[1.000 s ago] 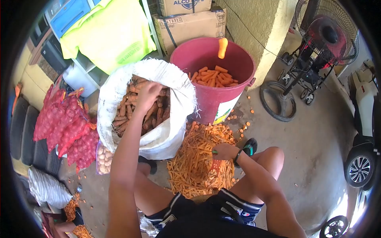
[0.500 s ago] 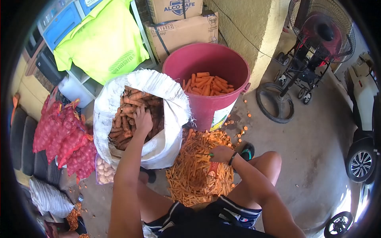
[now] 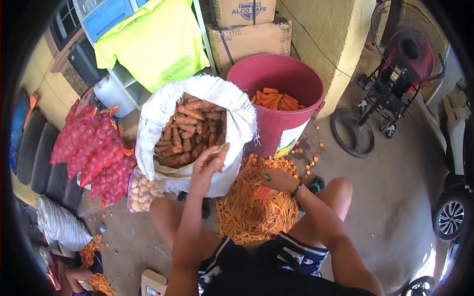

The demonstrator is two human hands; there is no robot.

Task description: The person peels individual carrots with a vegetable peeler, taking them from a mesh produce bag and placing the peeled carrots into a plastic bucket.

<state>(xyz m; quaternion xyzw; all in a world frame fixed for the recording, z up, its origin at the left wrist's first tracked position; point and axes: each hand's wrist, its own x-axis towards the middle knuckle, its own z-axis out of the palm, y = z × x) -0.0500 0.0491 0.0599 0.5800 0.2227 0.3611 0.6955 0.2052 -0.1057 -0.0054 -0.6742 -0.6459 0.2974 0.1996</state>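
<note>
Carrot [image 3: 223,154] between left hand's [image 3: 207,167] fingers.

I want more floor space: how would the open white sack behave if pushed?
The sack is probably heavy and slow to slide, with so many unpeeled carrots piled inside. Its creased, folded-down rim looks floppy, so it may buckle under a push. A high shove might spill carrots, as its mouth gapes wide.

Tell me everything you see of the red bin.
The bin is round, deep and dull red, seemingly plastic, with a lug under its rim at right and a white and green label on its wall. It stands upright and open, its left side partly hidden by the white sack. Orange carrots lie low inside.
</note>
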